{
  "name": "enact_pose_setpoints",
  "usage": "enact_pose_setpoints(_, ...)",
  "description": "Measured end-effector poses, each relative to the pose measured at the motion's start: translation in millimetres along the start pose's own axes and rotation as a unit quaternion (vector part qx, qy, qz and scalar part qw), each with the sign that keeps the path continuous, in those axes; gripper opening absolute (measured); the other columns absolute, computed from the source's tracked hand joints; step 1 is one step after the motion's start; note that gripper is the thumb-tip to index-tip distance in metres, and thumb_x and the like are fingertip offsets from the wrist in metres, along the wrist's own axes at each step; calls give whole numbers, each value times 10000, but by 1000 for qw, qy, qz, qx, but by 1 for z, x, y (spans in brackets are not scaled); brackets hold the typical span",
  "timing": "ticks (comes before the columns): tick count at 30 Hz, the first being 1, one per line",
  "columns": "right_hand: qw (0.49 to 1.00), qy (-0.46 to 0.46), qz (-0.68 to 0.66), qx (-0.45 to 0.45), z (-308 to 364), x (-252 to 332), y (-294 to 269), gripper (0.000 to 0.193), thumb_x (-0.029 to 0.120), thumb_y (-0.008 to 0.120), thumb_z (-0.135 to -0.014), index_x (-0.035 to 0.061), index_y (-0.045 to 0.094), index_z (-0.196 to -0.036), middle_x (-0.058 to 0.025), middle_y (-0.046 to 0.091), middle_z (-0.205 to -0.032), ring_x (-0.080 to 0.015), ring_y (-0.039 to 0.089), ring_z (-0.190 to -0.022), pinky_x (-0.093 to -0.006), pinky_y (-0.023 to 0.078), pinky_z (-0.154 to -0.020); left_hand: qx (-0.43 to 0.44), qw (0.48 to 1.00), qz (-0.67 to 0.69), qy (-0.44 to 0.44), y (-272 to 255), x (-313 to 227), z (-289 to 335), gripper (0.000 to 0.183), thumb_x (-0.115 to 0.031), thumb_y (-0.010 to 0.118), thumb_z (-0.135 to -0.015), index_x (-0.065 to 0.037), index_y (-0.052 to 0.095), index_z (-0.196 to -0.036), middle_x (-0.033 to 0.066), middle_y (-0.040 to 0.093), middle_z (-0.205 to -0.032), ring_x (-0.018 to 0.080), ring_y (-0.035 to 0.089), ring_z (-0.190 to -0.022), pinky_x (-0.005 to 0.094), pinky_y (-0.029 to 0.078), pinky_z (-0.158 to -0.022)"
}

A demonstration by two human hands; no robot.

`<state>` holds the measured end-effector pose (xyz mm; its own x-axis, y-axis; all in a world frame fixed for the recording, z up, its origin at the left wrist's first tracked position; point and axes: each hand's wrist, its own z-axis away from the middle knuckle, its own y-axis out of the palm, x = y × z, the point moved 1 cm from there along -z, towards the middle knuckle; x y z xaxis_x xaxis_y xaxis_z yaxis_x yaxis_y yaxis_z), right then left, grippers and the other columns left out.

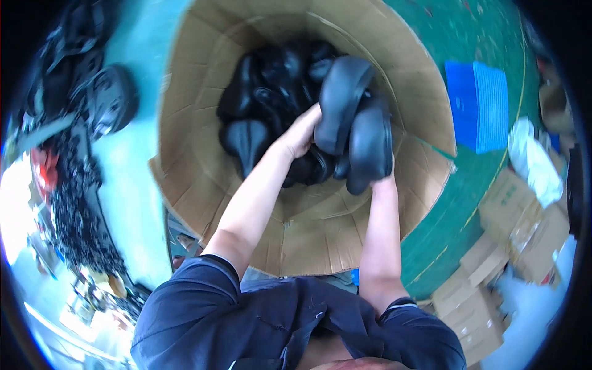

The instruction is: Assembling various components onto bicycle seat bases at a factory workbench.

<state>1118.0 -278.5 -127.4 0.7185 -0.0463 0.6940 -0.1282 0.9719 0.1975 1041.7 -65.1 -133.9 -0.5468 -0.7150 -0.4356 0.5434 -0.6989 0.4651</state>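
Both my arms reach down into a large round-walled cardboard box (425, 92). My left hand (302, 132) is closed against the left side of a glossy black saddle (345, 98), its fingertips hidden behind it. Pressed close to that one on the right is a second black saddle (371, 139). My right hand (384, 179) grips this second saddle from its near lower end, with most of its fingers out of sight underneath. Below them, at the bottom of the box, lies a pile of black saddles (280, 77). One saddle with a centre groove (246, 139) sits left of my left wrist.
On the green floor (425, 24) right of the box lies a ribbed blue stack (491, 106). Cardboard cartons (512, 203) and a white plastic bag (535, 161) stand farther right. Heaped black parts (80, 209) and a dark wheel-like part (111, 102) are at left.
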Motion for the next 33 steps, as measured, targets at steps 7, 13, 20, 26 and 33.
enact_pose_setpoints(7,924,-239,203,220,171,134,250,540,283,771,-973,-70,668,-1368,-253,442,-1649,-294,531,-1444,-366,393,-1192,33,942,206,264,-91,-79,190,588,-338,642,-1082,-48,486,-1569,133,512,-1597,298,504,-1447,473,410,-1232)
enact_pose_setpoints(13,713,-477,436,273,225,128,502,595,534,757,-893,-2,796,-1148,-325,566,-1498,-411,592,-1372,-407,479,-1134,66,719,444,531,-200,-169,311,615,-386,644,-1070,-31,489,-1548,140,462,-1637,322,422,-1516,520,330,-1276)
enact_pose_setpoints(20,509,-505,647,261,214,37,613,691,593,738,-888,109,704,-1380,-192,445,-1641,-489,462,-1437,-645,377,-1180,-259,755,523,300,-339,-140,378,747,-214,581,-1063,24,190,-1653,264,274,-1695,438,395,-1521,636,373,-1226)
enact_pose_setpoints(26,540,-589,530,284,142,-6,577,506,374,786,-885,71,724,-1285,-253,542,-1530,-466,528,-1381,-584,423,-1163,-306,821,422,233,-352,-120,380,666,-227,637,-1038,73,340,-1554,278,422,-1598,401,471,-1471,634,433,-1182)
enact_pose_setpoints(33,730,-574,346,132,82,59,372,271,155,799,-875,44,773,-1121,-171,711,-1275,-347,693,-1171,-403,575,-989,-375,876,195,234,-279,-82,373,358,-179,643,-1059,35,599,-1343,171,690,-1193,257,699,-1072,391,605,-894)
